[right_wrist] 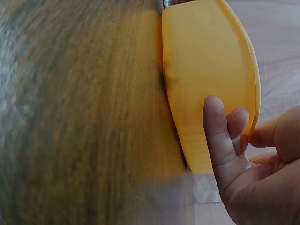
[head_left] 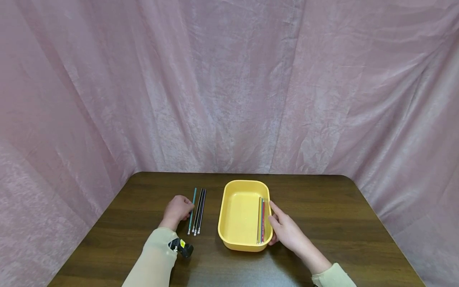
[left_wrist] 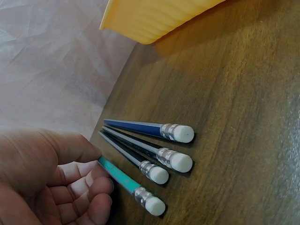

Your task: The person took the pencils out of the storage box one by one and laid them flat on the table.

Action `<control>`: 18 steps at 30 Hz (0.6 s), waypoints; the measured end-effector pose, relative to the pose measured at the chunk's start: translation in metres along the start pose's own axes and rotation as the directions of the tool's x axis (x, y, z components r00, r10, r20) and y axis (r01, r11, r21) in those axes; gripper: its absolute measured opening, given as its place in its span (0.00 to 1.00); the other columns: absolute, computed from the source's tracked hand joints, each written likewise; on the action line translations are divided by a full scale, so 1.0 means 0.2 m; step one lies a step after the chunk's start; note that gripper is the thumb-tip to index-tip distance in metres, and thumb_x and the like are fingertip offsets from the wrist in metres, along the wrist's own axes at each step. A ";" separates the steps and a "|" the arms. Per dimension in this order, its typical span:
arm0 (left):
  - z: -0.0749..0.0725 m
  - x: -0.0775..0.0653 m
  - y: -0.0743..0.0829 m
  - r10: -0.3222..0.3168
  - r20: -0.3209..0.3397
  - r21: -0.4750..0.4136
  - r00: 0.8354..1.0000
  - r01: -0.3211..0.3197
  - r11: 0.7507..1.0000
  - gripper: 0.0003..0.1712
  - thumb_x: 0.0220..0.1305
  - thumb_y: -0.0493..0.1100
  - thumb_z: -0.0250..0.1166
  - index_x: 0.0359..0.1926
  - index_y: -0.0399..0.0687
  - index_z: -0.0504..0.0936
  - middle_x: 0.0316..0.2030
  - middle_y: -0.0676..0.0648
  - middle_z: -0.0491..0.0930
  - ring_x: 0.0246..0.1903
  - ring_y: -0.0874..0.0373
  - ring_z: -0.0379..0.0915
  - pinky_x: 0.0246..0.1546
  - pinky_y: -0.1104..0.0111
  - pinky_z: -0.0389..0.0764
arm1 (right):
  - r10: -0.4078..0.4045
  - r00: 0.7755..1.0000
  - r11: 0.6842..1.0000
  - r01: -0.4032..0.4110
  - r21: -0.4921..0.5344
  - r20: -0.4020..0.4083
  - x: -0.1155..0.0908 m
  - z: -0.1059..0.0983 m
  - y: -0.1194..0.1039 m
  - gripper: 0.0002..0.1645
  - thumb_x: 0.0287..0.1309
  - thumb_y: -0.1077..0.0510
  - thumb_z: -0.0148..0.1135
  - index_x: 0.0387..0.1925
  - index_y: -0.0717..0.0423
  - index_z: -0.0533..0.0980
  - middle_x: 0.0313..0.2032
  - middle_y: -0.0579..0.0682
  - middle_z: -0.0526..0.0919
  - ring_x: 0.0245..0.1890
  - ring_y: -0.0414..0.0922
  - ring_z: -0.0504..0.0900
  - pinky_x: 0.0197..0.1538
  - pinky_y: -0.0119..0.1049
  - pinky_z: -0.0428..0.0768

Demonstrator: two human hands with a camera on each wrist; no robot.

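My left hand (head_left: 178, 209) pinches a teal pencil (left_wrist: 119, 176) between thumb and fingers. This pencil lies at the left of a row, its white eraser end towards me. Just right of it lie two black pencils (left_wrist: 131, 152) and a dark blue pencil (left_wrist: 140, 127), also with white erasers. My right hand (head_left: 285, 230) holds the right side of a yellow tray (head_left: 241, 248): the thumb meets the rim and other fingers lie along the outer wall. Several coloured pencils (head_left: 263, 221) rest side by side inside, along the tray's right wall.
The tray stands mid-table on a dark brown wooden table (head_left: 333, 215), to the right of the loose pencils. Pink curtains (head_left: 229, 87) hang behind the table and along both sides. A small black device (head_left: 183, 248) is strapped to my left wrist.
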State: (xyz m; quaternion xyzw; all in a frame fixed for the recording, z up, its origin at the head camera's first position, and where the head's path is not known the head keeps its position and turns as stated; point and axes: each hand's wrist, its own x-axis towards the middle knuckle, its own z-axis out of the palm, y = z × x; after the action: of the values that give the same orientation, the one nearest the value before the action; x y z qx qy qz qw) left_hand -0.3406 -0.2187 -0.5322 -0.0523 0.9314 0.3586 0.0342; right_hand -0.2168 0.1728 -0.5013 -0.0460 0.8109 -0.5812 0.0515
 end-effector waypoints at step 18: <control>-0.06 -0.17 0.18 -0.014 -0.005 0.037 1.000 0.015 0.999 0.10 0.71 0.41 0.68 0.38 0.38 0.90 0.20 0.48 0.79 0.20 0.57 0.75 0.26 0.65 0.74 | -0.006 1.000 1.000 0.006 0.009 -0.010 0.01 0.01 0.01 0.37 0.85 0.63 0.51 0.86 0.65 0.53 0.37 0.60 0.78 0.18 0.52 0.81 0.27 0.51 0.88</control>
State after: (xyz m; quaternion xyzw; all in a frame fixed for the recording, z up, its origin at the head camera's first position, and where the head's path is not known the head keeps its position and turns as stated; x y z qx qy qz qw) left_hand -0.3114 -0.1971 -0.4965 -0.0592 0.9375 0.3409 0.0353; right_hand -0.2180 0.1722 -0.5041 -0.0452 0.8084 -0.5851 0.0460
